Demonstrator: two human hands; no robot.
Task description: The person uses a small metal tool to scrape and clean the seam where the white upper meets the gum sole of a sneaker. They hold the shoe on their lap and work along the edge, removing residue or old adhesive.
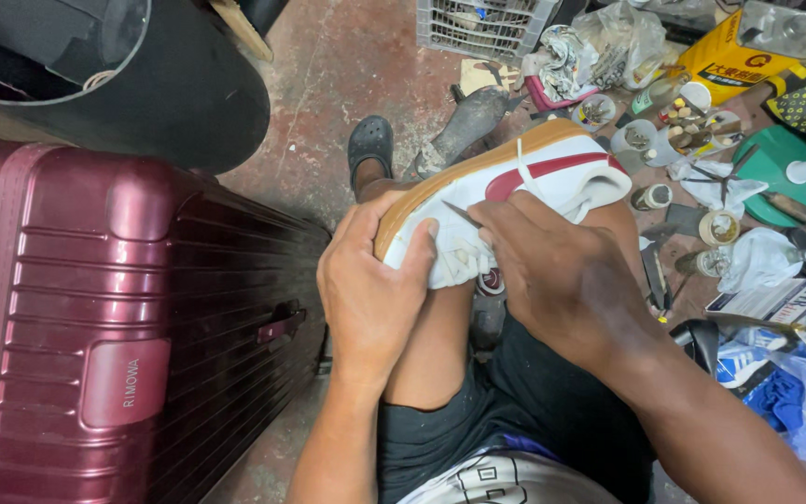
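Right hand (562, 271) pinches a thin blade (462, 216); left hand (370, 289) clamps the white sneaker (552, 177) toe. Best keep the tip shallow along the sole seam.

Maroon ribbed suitcase (123, 327), grey crate (482, 26), black clog (370, 142), yellow box (734, 61)

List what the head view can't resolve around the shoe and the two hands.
- Toe end of the white sneaker: covered by the left hand and right hand.
- Thin metal tool: only the tip shows; the handle is hidden in the right hand's grip.
- Where the tip meets the gum sole: too small to tell.
- Maroon suitcase: cut off by the left and bottom edges.
- Small jars on the floor: contents too small to tell.
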